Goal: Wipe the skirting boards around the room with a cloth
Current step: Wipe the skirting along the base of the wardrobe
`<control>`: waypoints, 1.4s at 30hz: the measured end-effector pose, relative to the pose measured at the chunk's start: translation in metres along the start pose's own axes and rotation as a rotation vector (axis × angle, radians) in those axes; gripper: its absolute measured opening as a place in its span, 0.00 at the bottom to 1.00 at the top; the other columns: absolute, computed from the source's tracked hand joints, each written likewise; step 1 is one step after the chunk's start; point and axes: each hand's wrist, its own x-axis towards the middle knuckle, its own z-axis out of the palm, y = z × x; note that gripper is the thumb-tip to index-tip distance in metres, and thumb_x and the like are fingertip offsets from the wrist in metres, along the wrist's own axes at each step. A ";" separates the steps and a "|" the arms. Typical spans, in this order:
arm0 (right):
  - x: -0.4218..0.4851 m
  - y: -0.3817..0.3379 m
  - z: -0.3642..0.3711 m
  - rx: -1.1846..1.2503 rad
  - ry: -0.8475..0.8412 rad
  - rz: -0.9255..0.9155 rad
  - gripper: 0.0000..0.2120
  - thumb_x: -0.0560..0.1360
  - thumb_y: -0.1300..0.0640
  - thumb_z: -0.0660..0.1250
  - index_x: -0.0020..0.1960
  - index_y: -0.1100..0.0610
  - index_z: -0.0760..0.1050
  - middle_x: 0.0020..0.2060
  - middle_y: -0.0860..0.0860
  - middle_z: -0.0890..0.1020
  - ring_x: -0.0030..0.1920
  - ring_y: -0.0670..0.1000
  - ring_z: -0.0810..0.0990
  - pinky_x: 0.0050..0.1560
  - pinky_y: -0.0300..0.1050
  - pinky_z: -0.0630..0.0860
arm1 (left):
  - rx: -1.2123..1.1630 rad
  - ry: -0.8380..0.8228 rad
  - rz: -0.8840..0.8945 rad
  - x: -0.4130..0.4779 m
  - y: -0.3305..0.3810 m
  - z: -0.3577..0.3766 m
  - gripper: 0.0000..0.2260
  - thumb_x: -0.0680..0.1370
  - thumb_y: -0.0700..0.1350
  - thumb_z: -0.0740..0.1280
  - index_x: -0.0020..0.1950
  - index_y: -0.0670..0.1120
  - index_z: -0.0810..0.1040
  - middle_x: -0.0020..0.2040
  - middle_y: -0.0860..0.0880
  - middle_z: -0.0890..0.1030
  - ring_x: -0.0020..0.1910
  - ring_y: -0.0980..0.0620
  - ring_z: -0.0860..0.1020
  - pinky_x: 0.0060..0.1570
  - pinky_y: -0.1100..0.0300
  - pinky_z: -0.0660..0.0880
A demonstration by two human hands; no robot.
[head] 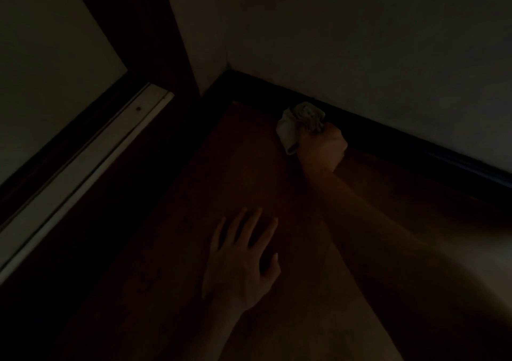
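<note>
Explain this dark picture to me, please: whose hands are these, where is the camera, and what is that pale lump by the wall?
No machine here: these are a person's two bare hands, seen from a camera worn on the head, looking forward and down. The right hand grips a crumpled pale cloth and holds it against the dark skirting board, close to the room's corner. The left hand rests flat on the reddish-brown floor, fingers spread. The light is dim, so finer details cannot be made out.
</note>
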 end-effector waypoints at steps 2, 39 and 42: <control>-0.002 -0.001 0.001 0.015 0.018 -0.009 0.14 0.74 0.49 0.68 0.46 0.61 0.79 0.46 0.59 0.83 0.49 0.60 0.81 0.45 0.48 0.76 | -0.016 0.006 0.004 0.000 -0.001 0.000 0.29 0.78 0.66 0.48 0.79 0.64 0.55 0.82 0.52 0.55 0.81 0.48 0.52 0.76 0.39 0.54; 0.009 0.040 -0.072 -0.052 -0.048 0.077 0.14 0.75 0.48 0.67 0.45 0.59 0.77 0.43 0.55 0.80 0.46 0.57 0.81 0.44 0.48 0.77 | 0.173 -0.106 -0.002 0.000 0.017 -0.015 0.31 0.79 0.70 0.43 0.77 0.66 0.31 0.81 0.54 0.34 0.80 0.47 0.36 0.77 0.40 0.44; 0.009 0.043 -0.087 -0.116 -0.036 0.096 0.16 0.75 0.47 0.67 0.51 0.61 0.79 0.49 0.59 0.82 0.53 0.61 0.81 0.52 0.58 0.79 | 0.147 -0.134 0.016 0.000 0.022 -0.026 0.31 0.80 0.70 0.46 0.79 0.65 0.36 0.82 0.54 0.38 0.81 0.47 0.40 0.77 0.41 0.48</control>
